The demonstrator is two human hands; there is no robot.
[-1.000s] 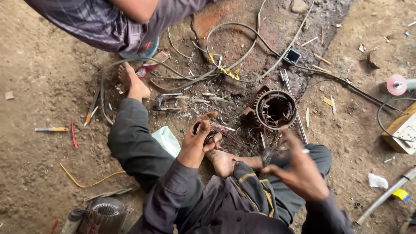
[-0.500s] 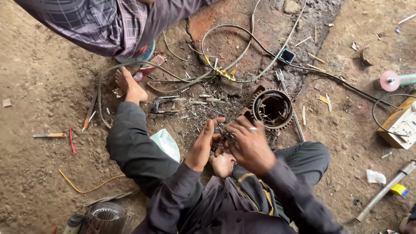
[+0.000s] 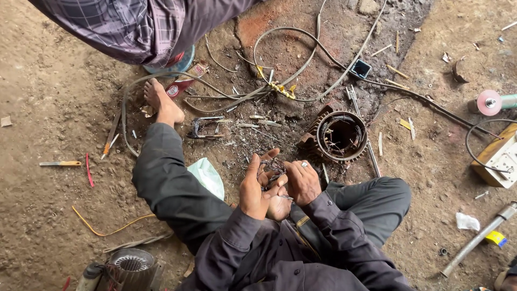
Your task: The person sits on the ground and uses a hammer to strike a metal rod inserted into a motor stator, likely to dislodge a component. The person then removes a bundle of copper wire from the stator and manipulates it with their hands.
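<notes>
I sit on a dirt floor in dark grey overalls. My left hand (image 3: 256, 186) and my right hand (image 3: 302, 181) meet in front of me around a small tangle of dark burnt wire (image 3: 273, 168). The left hand cups the tangle from the left with its fingers spread upward. Fingers of the right hand press into it from the right. Just beyond my hands stands a round motor stator housing (image 3: 341, 136), open on top, with dark windings inside. My bare left foot (image 3: 161, 102) rests farther out to the left.
Another person in a plaid shirt (image 3: 129, 29) bends over at the top left. Long grey cables (image 3: 301, 64) loop across the ground. A ribbed motor (image 3: 126, 268) stands at the bottom left, a screwdriver (image 3: 59, 163) at left, a pipe (image 3: 476, 240) and a yellow-white box (image 3: 498, 156) at right.
My right hand has come in from the right and closed on the wire tangle with my left hand. The view has shifted slightly.
</notes>
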